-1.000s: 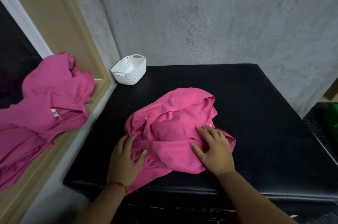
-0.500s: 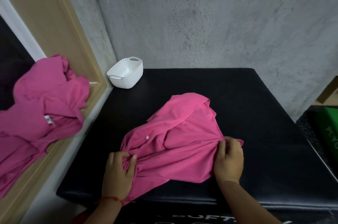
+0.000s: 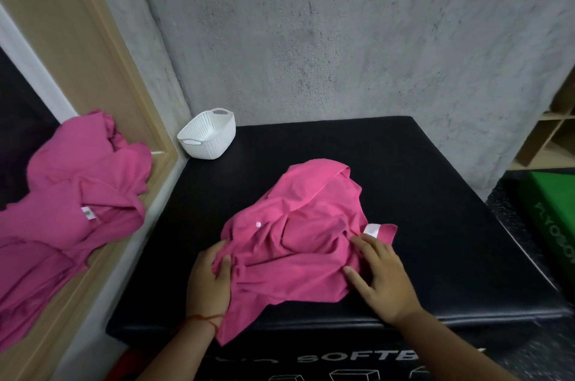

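Shirt: the crumpled pink cotton shirt [image 3: 298,225] is lying bunched in the near middle of the black padded box top [image 3: 435,194], with one flap hanging over the front edge.

Left hand: the left hand [image 3: 210,284] is gripping the shirt's near-left edge. Its fingers are curling into a gathered fold, and the thumb [image 3: 225,259] is pressing on the cloth from above. A thin red thread bracelet [image 3: 202,318] is sitting at the wrist.

Right hand: the right hand [image 3: 381,281] is resting palm down on the shirt's right side. Its fingers [image 3: 361,240] are lying straight and spread, with the thumb stretching left across the fabric.

Cloth between the hands: the fabric is running in creases from the left fist to the right palm, and most of the shirt is lying beyond both sets of fingertips.

Label: a small white sewn label [image 3: 371,230] is showing on a flap just beyond the right fingertips; whether they are touching it cannot be told.

Button: a small white round button [image 3: 258,224] is showing just beyond the left hand.

Basket: a white woven plastic basket [image 3: 208,134] is standing at the far-left corner of the box top, well apart from the shirt.

Other cloth: a second pink garment [image 3: 77,194] is lying over the pale wooden ledge [image 3: 93,265] on the left.

Right edge: a green padded block [image 3: 550,218] is standing beside the box.
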A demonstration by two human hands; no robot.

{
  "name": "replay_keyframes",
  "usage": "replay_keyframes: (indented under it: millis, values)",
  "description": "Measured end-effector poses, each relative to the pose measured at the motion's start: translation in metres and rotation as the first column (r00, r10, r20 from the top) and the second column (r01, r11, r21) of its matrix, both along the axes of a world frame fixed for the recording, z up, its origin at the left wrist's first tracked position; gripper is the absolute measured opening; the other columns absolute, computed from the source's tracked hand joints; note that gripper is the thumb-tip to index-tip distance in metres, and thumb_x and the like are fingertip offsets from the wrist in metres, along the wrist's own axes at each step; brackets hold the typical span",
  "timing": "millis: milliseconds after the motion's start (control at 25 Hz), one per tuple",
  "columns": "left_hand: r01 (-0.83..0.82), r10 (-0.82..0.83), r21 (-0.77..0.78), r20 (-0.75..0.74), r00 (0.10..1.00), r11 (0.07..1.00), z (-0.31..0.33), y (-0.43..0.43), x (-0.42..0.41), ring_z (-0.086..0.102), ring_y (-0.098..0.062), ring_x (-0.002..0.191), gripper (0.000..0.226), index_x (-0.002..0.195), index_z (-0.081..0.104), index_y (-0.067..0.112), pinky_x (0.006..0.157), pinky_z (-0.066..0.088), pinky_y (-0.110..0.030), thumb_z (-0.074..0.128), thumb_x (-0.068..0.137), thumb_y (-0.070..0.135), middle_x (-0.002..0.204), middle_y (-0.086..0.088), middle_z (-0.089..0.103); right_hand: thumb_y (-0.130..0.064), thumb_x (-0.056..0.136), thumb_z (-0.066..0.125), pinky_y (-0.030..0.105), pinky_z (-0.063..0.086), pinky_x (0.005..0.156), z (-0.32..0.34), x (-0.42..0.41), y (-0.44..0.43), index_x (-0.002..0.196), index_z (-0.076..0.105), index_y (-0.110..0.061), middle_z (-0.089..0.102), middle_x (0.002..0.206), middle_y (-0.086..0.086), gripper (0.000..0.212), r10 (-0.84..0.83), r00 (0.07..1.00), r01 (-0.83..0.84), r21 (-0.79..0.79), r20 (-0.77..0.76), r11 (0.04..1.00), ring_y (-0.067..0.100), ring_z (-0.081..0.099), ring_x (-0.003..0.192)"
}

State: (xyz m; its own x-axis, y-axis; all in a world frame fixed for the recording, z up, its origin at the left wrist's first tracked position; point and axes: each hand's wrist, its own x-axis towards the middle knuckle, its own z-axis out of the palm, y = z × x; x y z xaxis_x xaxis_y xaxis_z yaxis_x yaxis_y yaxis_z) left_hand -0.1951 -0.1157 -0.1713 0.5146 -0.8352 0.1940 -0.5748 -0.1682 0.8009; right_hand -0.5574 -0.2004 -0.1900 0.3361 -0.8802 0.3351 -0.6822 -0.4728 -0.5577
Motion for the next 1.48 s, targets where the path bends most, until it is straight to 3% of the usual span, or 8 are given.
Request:
replay_keyframes:
  millis: [320,440,640,880,1080,1200,1360,1480]
  values:
    - [0.511,-0.499,-0.089,0.128,0.857,0.855,0.052,-0.012,-0.152,0.051,0.001,0.133,0.039,0.141,0.061,0.031,0.114,0.038,-0.02,0.059,0.102,0.024,0.141,0.017,0.057,-0.043,0.081,0.088,0.057,0.039,0.12,0.008,0.003,0.017,0.169,0.023,-0.021,0.014,0.177,0.002,0.111,0.153,0.971,-0.13,-0.132,0.184,0.983,0.024,0.024,0.161]
    - [0.533,-0.519,0.007,-0.22,0.826,0.846,0.061,-0.018,-0.185,0.05,0.004,0.132,0.044,0.143,0.044,0.045,0.116,0.042,-0.027,0.055,0.104,0.027,0.146,0.015,0.053,-0.054,0.087,0.07,0.054,0.04,0.121,0.008,0.001,0.028,0.168,0.023,-0.018,0.01,0.177,0.007,0.1,0.196,0.942,-0.178,-0.087,0.271,0.98,0.026,0.022,0.162]
    - [0.5,-0.347,0.001,-0.72,0.601,0.866,0.08,-0.028,-0.195,0.065,-0.004,0.117,0.041,0.145,0.047,0.037,0.1,0.05,-0.026,0.053,0.105,0.033,0.128,0.008,0.068,-0.068,0.09,0.063,0.059,0.024,0.126,0.003,0.0,0.033,0.161,0.045,-0.022,0.008,0.176,0.016,0.087,0.328,0.943,-0.316,-0.162,0.058,0.935,0.039,0.009,0.163]
    - [0.235,-0.254,-0.105,-0.233,0.939,0.966,0.069,-0.034,-0.108,0.069,-0.001,0.095,0.018,0.113,0.064,0.03,0.089,0.056,-0.027,0.063,0.098,0.021,0.103,0.011,0.075,-0.046,0.082,0.084,0.045,0.041,0.12,-0.018,-0.004,0.013,0.136,0.069,-0.037,0.028,0.172,-0.009,0.057,0.173,0.985,-0.171,-0.1,0.003,0.98,0.02,0.039,0.152]
    - [0.062,0.037,0.264,-0.352,0.935,0.962,0.029,-0.064,-0.056,0.058,-0.026,0.127,0.067,0.149,0.046,0.014,0.104,0.047,-0.037,0.077,0.092,0.029,0.143,-0.01,0.055,-0.021,0.078,0.068,0.037,0.058,0.097,-0.018,-0.009,-0.001,0.104,0.077,-0.032,0.053,0.142,-0.03,0.03,-0.019,0.98,0.006,0.066,0.197,0.998,-0.004,0.06,0.12]
    - [0.178,-0.028,0.227,-0.539,0.842,0.958,0.035,-0.083,-0.054,0.056,-0.023,0.125,0.086,0.16,0.03,0.029,0.089,0.054,-0.039,0.078,0.09,0.042,0.145,-0.001,0.047,-0.031,0.085,0.063,0.029,0.048,0.111,0.002,-0.017,-0.007,0.121,0.072,-0.036,0.043,0.152,-0.032,0.037,0.136,0.983,-0.149,0.103,0.121,0.984,-0.008,0.049,0.136]
    - [0.232,-0.13,0.164,-0.473,0.872,0.959,0.043,-0.101,-0.082,0.05,-0.019,0.135,0.122,0.16,0.022,0.043,0.111,0.048,-0.047,0.089,0.061,0.066,0.159,0.002,0.036,-0.047,0.082,0.076,0.018,0.028,0.123,0.03,-0.025,-0.01,0.151,0.047,-0.047,0.016,0.171,-0.027,0.075,0.304,0.952,-0.275,0.344,-0.034,0.898,-0.003,0.025,0.156]
    - [0.238,-0.184,0.265,-0.212,0.96,0.934,0.05,-0.104,-0.126,0.032,-0.034,0.15,0.135,0.164,0.011,0.042,0.119,0.039,-0.048,0.082,0.053,0.073,0.172,0.0,0.004,-0.045,0.078,0.093,0.023,0.037,0.121,0.057,-0.01,-0.006,0.154,0.034,-0.062,0.034,0.163,-0.028,0.099,0.135,0.886,-0.383,0.534,0.445,0.754,-0.007,0.035,0.15]
